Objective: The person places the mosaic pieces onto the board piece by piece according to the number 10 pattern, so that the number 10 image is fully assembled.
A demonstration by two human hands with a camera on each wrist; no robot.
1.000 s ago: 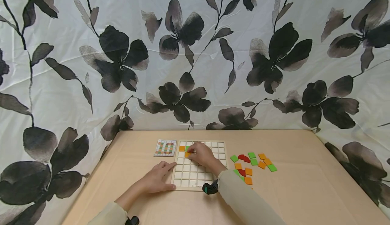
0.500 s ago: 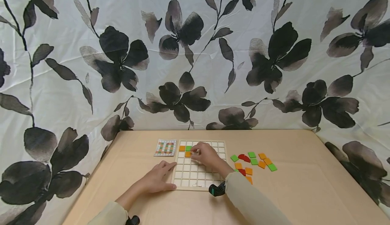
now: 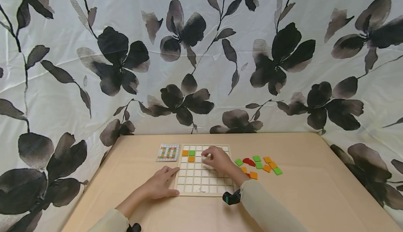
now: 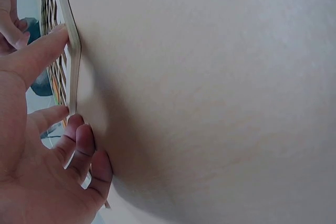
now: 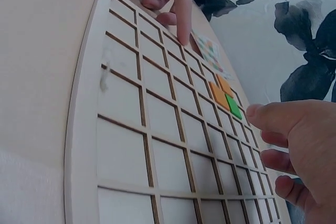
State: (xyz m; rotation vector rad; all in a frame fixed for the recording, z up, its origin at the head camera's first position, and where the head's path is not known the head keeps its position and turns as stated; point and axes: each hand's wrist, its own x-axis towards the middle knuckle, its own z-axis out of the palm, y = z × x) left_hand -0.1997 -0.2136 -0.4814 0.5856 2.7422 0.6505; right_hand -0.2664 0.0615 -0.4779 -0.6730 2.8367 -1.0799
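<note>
A white wooden grid board [image 3: 201,182] lies flat on the table. Set into its upper left squares are a green tile [image 3: 191,153], one orange tile [image 3: 185,153] beside it and a second orange tile [image 3: 191,159] below the green one. My left hand [image 3: 158,185] rests along the board's left side; in the left wrist view its thumb and fingertips touch the rim [image 4: 75,72]. Over the board's upper middle, just right of those tiles, is my right hand [image 3: 219,161]. Its fingers are loosely bent, and in the right wrist view nothing shows between thumb [image 5: 262,116] and fingers.
A small pattern card [image 3: 168,152] with coloured squares lies left of the board. To the right are loose green tiles [image 3: 277,171], orange tiles [image 3: 267,168] and red rounded pieces [image 3: 249,162], partly behind my right forearm. A floral cloth [image 3: 233,67] hangs behind the table.
My right hand has let go of the lower orange tile and drawn away to the right across the board. The left hand stays at the board's edge. The head view has shifted slightly.
</note>
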